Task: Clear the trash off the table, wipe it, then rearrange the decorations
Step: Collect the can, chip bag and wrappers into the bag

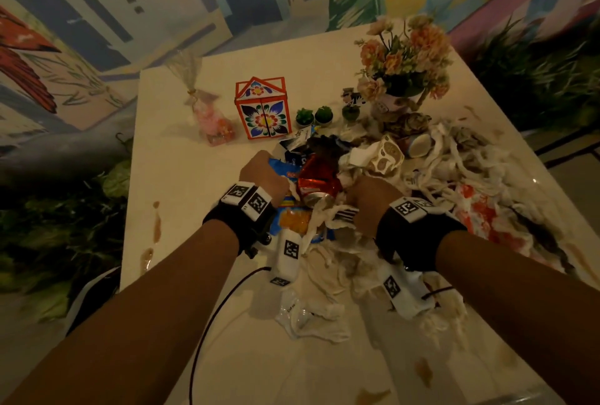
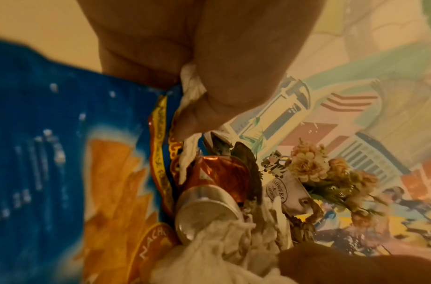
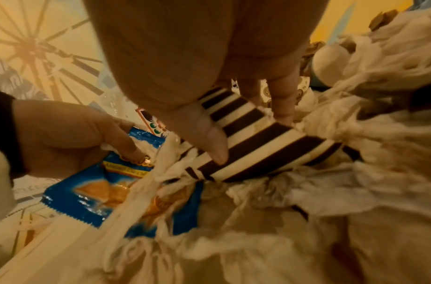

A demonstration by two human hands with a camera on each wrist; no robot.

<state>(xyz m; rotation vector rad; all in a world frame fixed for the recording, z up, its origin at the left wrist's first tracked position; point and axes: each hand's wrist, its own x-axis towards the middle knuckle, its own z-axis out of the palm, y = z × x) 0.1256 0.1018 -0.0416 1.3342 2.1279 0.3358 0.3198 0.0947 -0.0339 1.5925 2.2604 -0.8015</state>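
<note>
A heap of trash covers the right half of the white table (image 1: pixel 181 158). My left hand (image 1: pixel 263 174) pinches the top of a blue nacho chip bag (image 2: pixel 51 153) together with a strip of tissue (image 2: pixel 191 84). A crushed red can (image 1: pixel 319 177) lies just beyond that hand, its silver end (image 2: pixel 207 211) facing the left wrist camera. My right hand (image 1: pixel 370 200) grips a brown-and-white striped paper cup (image 3: pixel 258 142), thumb (image 3: pixel 209 142) on top and fingers behind. Crumpled tissues (image 1: pixel 461 164) surround both hands.
Decorations stand at the back: a floral house-shaped box (image 1: pixel 263 109), a clear candy bag (image 1: pixel 214 122), small potted plants (image 1: pixel 305 116), a flower vase (image 1: pixel 406 57). Brown spill stains (image 1: pixel 156 226) mark the table's left edge. Plants and painted walls ring the table.
</note>
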